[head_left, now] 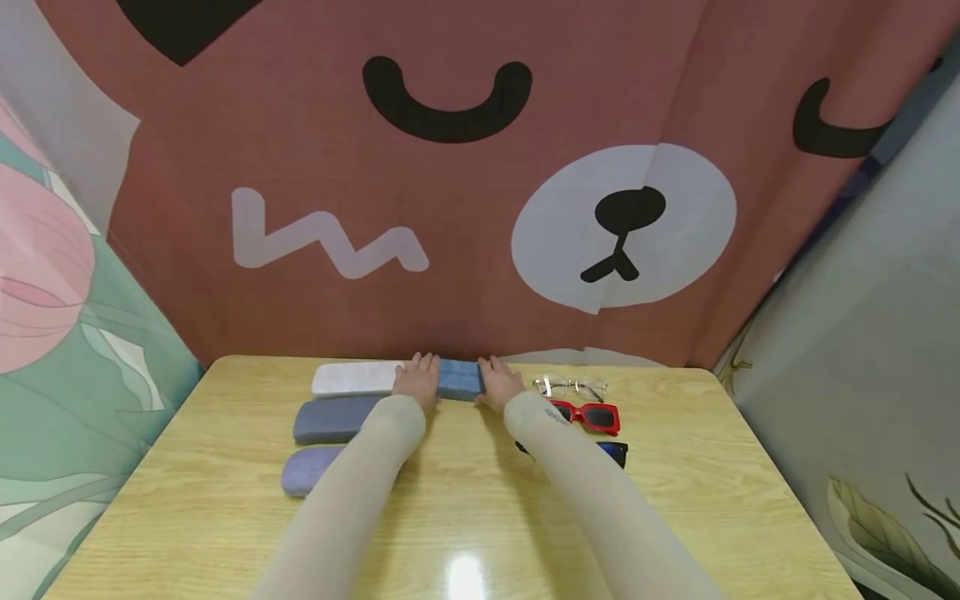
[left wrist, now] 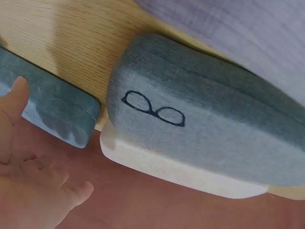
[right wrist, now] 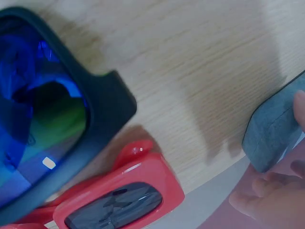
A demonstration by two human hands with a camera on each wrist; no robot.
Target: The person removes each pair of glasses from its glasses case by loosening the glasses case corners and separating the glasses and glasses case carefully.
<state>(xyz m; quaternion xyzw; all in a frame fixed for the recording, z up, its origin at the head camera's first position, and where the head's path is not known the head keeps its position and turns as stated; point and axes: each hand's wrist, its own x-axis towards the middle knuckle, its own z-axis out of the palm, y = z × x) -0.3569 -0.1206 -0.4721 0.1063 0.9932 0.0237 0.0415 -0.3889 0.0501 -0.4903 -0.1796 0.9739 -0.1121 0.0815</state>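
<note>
A blue glasses case (head_left: 460, 377) lies at the back edge of the table between my two hands. My left hand (head_left: 417, 383) grips its left end; in the left wrist view the thumb (left wrist: 20, 93) lies over the case and the other fingers reach along the far side. On the right end, my right hand (head_left: 501, 383) holds the same case, its thumb on the near face and fingers behind, partly cut off in the right wrist view. Close to the left hand are a white glasses case (head_left: 352, 379) and a grey-blue case (head_left: 333, 419) printed with a glasses outline.
A lavender case (head_left: 307, 469) lies nearest on the left, partly hidden by the forearm. To the right are clear glasses (head_left: 570, 387), red sunglasses (head_left: 597, 417) and dark sunglasses with blue lenses (head_left: 615, 452), partly covered by the forearm. A printed curtain (head_left: 465, 208) hangs behind the table.
</note>
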